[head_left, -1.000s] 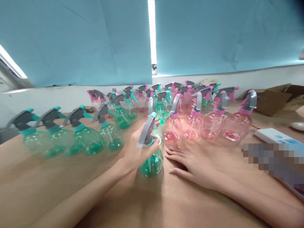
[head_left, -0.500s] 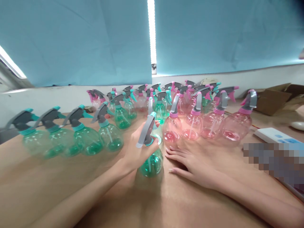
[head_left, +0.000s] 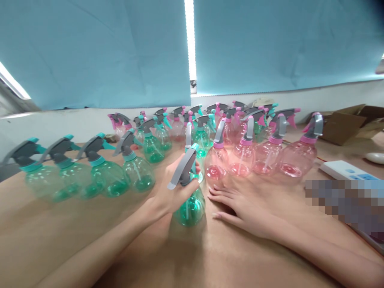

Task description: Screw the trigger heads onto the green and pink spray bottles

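Note:
My left hand is wrapped round the neck of a green spray bottle with a grey and teal head, upright near the middle. My right hand lies flat on the table, fingers spread, just in front of a pink spray bottle. Directly behind the held bottle stands another bottle with a grey head, partly hidden by my left hand. To the left is a row of green spray bottles; to the right, a row of pink ones.
Several more pink and green spray bottles crowd the back, below blue blinds. A cardboard box, a white and blue device and a white rounded object are at the right, near a blurred-out patch.
The held green bottle and my left hand have shifted very slightly down and left. The whole view has also shifted a little left. My right hand rests in the same place.

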Motion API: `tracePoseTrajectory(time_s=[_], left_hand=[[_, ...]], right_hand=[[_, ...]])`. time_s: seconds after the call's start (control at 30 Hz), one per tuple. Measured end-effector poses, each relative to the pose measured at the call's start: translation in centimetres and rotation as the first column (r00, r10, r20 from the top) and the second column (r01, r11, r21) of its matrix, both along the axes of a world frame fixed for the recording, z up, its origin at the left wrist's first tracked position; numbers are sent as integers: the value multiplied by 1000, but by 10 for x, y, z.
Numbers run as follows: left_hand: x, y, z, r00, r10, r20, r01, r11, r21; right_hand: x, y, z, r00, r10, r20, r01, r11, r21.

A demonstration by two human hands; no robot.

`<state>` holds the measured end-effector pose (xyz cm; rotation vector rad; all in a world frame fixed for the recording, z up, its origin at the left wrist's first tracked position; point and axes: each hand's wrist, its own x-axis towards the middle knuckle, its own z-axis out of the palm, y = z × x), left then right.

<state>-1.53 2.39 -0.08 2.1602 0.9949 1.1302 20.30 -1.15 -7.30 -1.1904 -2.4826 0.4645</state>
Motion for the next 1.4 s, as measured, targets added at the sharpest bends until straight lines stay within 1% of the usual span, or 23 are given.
tracePoseTrajectory(time_s=[0.2,0.37,0.57,0.87,1.23,1.4], left_hand=[[-1,0,2,1000,20,-20,-20,1000,-10],[-1,0,-1,996,50,-73,-50,999,0],[1,-3,-5,996,81,-33,-80,997,9],[1,-2,-9,994,104,-31,-104,994,24],[4,-1,-9,997,40,62,-40,999,-13],[4,-1,-9,997,39,64,-38,999,-28]], right_hand=[[0,0,1,1000,4,-3,-4,1000,-12],[1,1,1,1000,6,6,-6,1000,-6],[1,1,0,1000,0,25,0,1000,-9],[1,0,-1,1000,-1,20,1,1000,-6],[2,0,-2,1000,3,-19,-2,1000,8],[2,0,-2,1000,2,-24,-2,1000,-2]])
